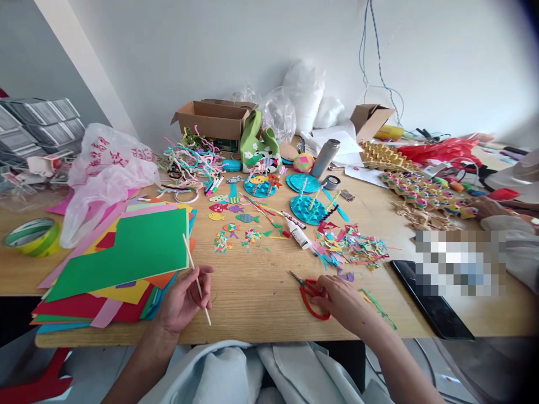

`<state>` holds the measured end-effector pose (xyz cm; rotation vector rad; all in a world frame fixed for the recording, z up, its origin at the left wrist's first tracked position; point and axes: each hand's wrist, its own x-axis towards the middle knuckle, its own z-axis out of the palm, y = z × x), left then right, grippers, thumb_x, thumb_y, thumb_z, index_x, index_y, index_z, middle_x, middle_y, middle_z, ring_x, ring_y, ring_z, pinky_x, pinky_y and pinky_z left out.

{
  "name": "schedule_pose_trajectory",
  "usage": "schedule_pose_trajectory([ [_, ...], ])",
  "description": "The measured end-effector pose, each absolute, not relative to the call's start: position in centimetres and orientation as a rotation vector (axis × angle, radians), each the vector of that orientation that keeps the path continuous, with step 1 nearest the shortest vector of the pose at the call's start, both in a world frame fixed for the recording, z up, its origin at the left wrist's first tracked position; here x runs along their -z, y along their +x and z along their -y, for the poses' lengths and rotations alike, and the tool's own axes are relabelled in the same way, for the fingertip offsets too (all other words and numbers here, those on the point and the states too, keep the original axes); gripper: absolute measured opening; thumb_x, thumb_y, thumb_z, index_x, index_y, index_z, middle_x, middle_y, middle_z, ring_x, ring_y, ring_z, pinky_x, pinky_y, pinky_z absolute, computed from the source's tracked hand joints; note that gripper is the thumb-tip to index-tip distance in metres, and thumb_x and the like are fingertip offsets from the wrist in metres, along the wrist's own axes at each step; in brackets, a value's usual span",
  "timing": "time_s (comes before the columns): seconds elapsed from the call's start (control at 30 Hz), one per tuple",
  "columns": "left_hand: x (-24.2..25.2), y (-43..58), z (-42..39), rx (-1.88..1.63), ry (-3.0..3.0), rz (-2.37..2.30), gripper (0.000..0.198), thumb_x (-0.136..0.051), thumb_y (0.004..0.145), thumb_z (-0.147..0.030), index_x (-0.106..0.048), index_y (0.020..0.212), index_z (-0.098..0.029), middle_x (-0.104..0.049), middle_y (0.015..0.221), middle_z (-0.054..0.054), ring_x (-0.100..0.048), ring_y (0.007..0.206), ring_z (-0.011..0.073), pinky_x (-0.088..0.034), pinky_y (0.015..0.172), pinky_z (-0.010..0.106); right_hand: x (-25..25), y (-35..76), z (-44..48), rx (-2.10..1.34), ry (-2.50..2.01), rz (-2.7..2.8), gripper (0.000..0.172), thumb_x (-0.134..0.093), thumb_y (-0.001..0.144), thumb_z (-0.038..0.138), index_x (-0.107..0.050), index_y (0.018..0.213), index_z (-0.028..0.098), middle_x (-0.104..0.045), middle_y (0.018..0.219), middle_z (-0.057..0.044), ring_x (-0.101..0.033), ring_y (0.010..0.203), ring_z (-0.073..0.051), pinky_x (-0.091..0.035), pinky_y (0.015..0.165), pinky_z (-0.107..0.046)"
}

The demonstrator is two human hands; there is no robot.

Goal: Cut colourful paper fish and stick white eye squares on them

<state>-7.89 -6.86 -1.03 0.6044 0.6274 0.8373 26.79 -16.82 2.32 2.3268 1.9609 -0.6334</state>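
My left hand is closed around a thin white stick, which slants up past the stack of coloured paper. At the front of the table my right hand has its fingers on the red handles of a pair of scissors, whose blades point away to the left. Beyond the hands lie paper fish cut-outs, a glue bottle and a heap of coloured paper scraps. Blue round bases with upright twisted stems stand farther back.
A black phone lies at the right front, near another person's hand. A bundle of pipe cleaners, a steel flask and a cardboard box stand behind. At far left is a roll of tape.
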Motion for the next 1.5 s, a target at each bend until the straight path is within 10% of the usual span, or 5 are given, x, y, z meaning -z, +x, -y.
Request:
schedule_pose_trajectory([
  [0.6, 2.1, -8.4, 6.8, -0.906, 0.627, -0.453, 0.029, -0.046, 0.094, -0.028, -0.069, 0.102, -0.012, -0.060, 0.062, -0.001, -0.053, 0.035, 0.0076, -0.052, 0.040, 0.022, -2.0, 13.9, 13.4, 0.716, 2.030, -2.530, 0.008, -0.062, 0.086, 0.023, -0.061, 0.081, 0.018, -0.064, 0.085, -0.005, -0.058, 0.083, -0.020, -0.043, 0.073, -0.028],
  [0.87, 2.1, -8.2, 6.7, -0.902, 0.600, -0.422, 0.030, -0.045, 0.095, -0.028, -0.069, 0.100, -0.012, -0.060, 0.062, 0.000, -0.055, 0.036, 0.0081, -0.053, 0.041, 0.022, -0.1, 15.4, 10.0, 0.078, 2.027, -2.477, 0.052, -0.044, 0.088, 0.004, -0.048, 0.138, 0.017, -0.061, 0.097, -0.011, -0.054, 0.091, -0.023, -0.042, 0.081, -0.033],
  [1.23, 2.1, -8.3, 6.8, -0.890, 0.597, -0.418, 0.032, -0.043, 0.096, -0.030, -0.068, 0.101, -0.011, -0.060, 0.062, 0.000, -0.053, 0.036, 0.0076, -0.052, 0.041, 0.022, -0.2, 17.3, 9.4, -0.012, 2.153, -2.368, 0.028, -0.047, 0.086, 0.006, -0.069, 0.098, 0.017, -0.059, 0.087, -0.010, -0.052, 0.087, -0.022, -0.039, 0.077, -0.031],
  [1.5, 1.9, -8.2, 6.9, -0.880, 0.580, -0.448, 0.032, -0.044, 0.095, -0.031, -0.069, 0.099, -0.011, -0.059, 0.061, 0.000, -0.052, 0.035, 0.0075, -0.052, 0.041, 0.023, 0.0, 17.4, 7.4, 0.148, 2.183, -2.531, 0.032, -0.044, 0.091, 0.010, -0.069, 0.110, 0.018, -0.058, 0.089, -0.009, -0.052, 0.088, -0.021, -0.041, 0.080, -0.029],
])
